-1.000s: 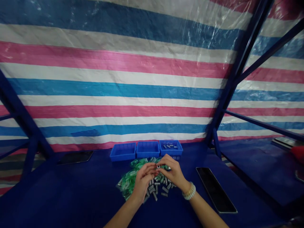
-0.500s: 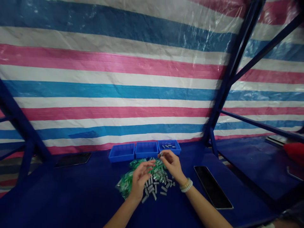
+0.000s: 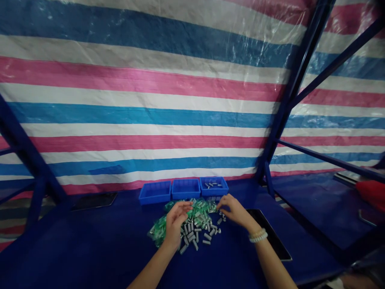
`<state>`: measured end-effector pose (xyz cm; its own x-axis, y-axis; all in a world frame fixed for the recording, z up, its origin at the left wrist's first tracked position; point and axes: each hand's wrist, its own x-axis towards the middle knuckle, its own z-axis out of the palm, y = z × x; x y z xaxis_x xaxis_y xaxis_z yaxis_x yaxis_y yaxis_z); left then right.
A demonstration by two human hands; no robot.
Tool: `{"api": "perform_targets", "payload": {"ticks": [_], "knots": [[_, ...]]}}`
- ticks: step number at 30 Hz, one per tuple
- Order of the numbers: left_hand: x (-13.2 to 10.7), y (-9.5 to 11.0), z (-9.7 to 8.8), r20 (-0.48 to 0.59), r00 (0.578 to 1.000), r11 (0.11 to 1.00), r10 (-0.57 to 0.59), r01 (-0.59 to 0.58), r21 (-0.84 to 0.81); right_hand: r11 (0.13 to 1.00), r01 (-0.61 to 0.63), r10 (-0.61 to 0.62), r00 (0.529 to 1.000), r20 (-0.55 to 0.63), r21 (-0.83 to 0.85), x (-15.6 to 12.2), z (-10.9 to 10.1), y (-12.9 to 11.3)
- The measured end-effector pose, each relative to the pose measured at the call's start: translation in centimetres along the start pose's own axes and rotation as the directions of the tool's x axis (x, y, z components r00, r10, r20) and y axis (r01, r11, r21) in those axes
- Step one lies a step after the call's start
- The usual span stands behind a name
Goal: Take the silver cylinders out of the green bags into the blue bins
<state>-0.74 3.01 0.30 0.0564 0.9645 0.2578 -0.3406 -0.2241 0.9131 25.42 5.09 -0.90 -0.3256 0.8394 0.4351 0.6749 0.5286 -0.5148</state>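
My left hand hovers over the left side of a pile of small grey metal cylinders and green plastic packets. Its fingers are bent but apart from the thumb, and I see nothing in them. At the pile's right edge is my right hand, wearing a pale beaded bracelet. Its thumb and forefinger come together above a few loose metal pieces. Anything between those fingertips is too small to make out.
Three blue trays stand in a row behind the pile: a left tray, a middle tray and a right tray holding several metal pieces. A dark tablet lies right, another flat dark device left. A blue frame post rises behind.
My right hand has moved right and slightly down, from above the pile near the right tray to the pile's right edge. The metal piece seen at its fingertips no longer shows. My left hand barely shifted.
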Motion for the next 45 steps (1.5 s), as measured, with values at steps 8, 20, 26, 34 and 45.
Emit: {"api": "perform_targets", "payload": {"ticks": [8,20,26,34,45], "knots": [[0.0,-0.4,-0.1,0.019,1.0,0.998,0.019,-0.02,0.061,0.992,-0.075,0.085,0.992,0.096,-0.106,-2.7,1.8,-0.6],[0.1,-0.9,-0.1,-0.009,1.0,0.982,-0.022,0.023,0.187,0.93,0.139,-0.056,0.968,-0.243,0.34,2.6,4.0,-7.1],[-0.2,-1.2,0.6,0.116,0.97,0.969,-0.215,0.197,0.152,0.918,0.21,-0.101,0.945,-0.312,0.338,1.8,5.8,-7.2],[-0.2,-0.9,0.6,0.043,0.983,0.976,-0.18,0.173,0.132,0.916,0.205,-0.096,0.946,-0.309,0.344,1.7,5.4,-7.4],[-0.2,0.7,0.6,0.106,0.99,0.939,0.095,-0.125,0.321,0.736,0.037,0.147,0.966,-0.213,0.676,1.8,7.0,-6.6]]}}
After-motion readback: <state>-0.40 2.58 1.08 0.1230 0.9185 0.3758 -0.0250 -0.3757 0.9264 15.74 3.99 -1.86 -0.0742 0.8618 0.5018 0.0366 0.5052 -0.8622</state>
